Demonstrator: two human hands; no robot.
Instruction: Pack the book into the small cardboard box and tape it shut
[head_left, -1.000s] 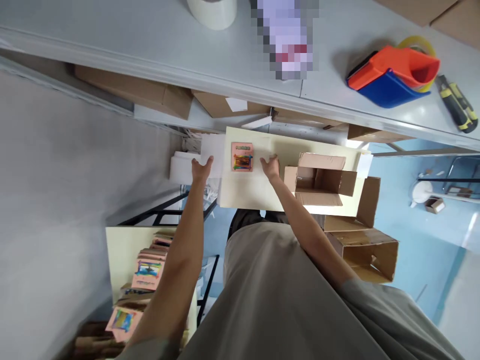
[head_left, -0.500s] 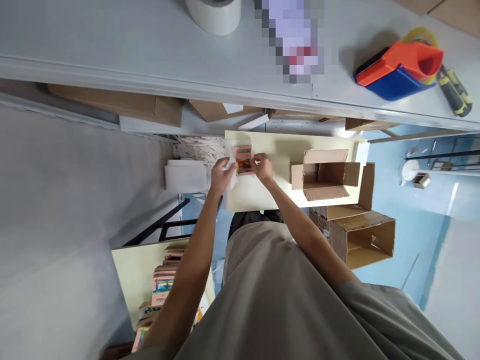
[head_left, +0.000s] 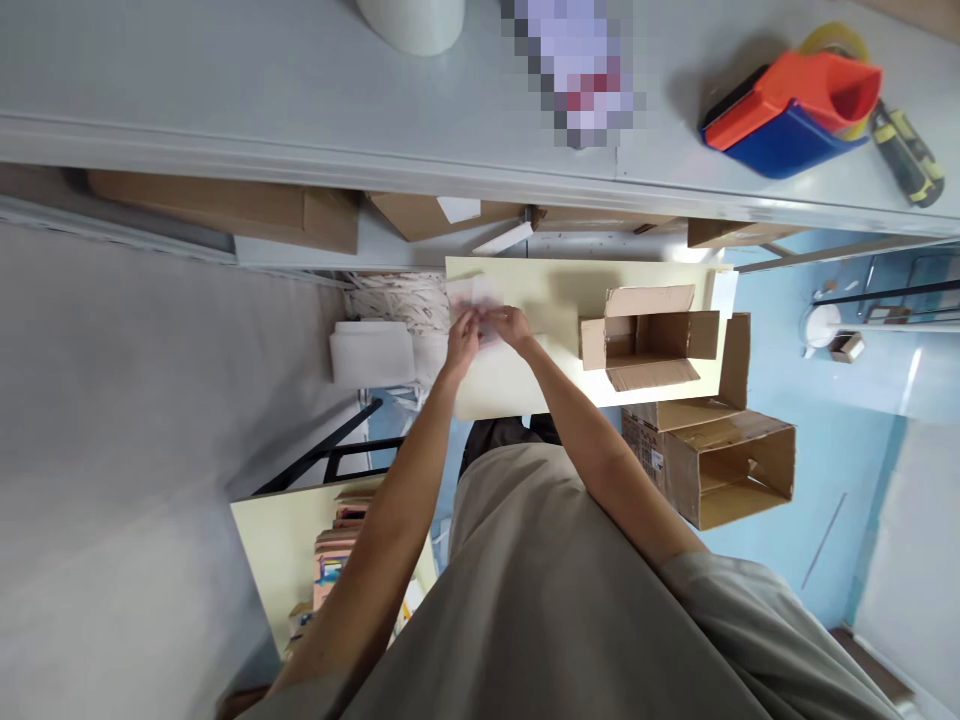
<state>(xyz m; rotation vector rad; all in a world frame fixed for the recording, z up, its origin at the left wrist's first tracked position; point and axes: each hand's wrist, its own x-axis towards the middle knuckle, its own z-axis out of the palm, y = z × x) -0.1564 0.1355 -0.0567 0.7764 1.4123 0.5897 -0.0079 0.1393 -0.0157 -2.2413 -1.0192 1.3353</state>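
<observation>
A thin, see-through white wrapping sheet (head_left: 475,287) lies on the cream board (head_left: 559,375). It is folded over a small flat item, of which only a pinkish tint shows through. My left hand (head_left: 464,340) has its fingers closed on the sheet at the left side. From the right, my right hand (head_left: 511,327) pinches the sheet, its fingertips close to those of the left. Both hands cover much of the wrapped item.
An open cardboard box (head_left: 649,338) stands on the board, right of my hands. White foam sheets (head_left: 372,352) are stacked at left. Pink printed packs (head_left: 334,560) lie on a lower-left table. A tape dispenser (head_left: 795,110) and a cutter (head_left: 906,158) rest on the shelf above.
The pink printed item, plainly seen before, is now covered by the white sheet. My hands have come closer together, the left moving right and the right slightly left.
</observation>
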